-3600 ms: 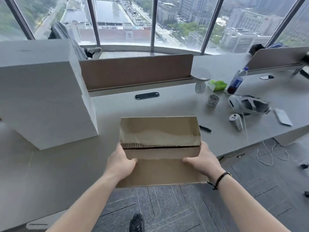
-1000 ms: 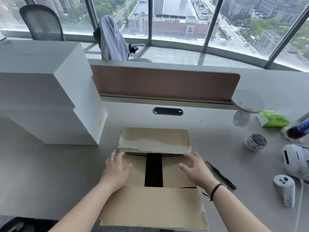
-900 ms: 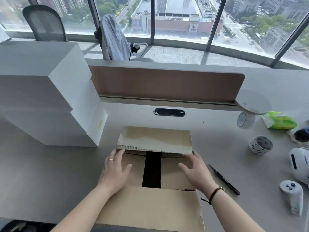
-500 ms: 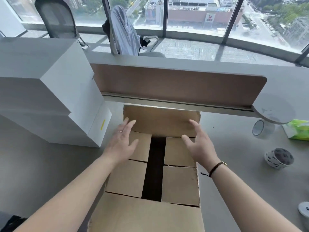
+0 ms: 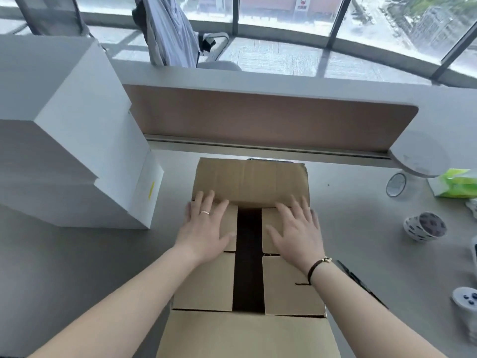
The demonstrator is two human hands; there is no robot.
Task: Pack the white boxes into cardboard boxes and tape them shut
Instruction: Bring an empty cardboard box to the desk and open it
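A brown cardboard box [image 5: 206, 282] lies on the grey desk in front of me, its two inner flaps folded in with a dark gap between them. The far outer flap [image 5: 249, 180] stands tilted up; the near flap hangs toward me. My left hand [image 5: 205, 228] presses flat on the left inner flap, fingers straight, fingertips at the far flap's fold. On the right inner flap my right hand [image 5: 296, 228] presses flat the same way. A stack of white boxes [image 5: 67, 140] stands at the left. A clear tape roll [image 5: 396, 184] stands at the right.
A brown divider panel [image 5: 258, 117] runs across the desk behind the box. At the right are a green wipes pack [image 5: 456, 183], a patterned tape roll [image 5: 424, 226], a black pen [image 5: 361, 282] and a white controller [image 5: 467, 303]. Chairs stand beyond the divider.
Both hands have lowered from the upright far flap onto the inner flaps and now press them flat. The view has moved closer to the box.
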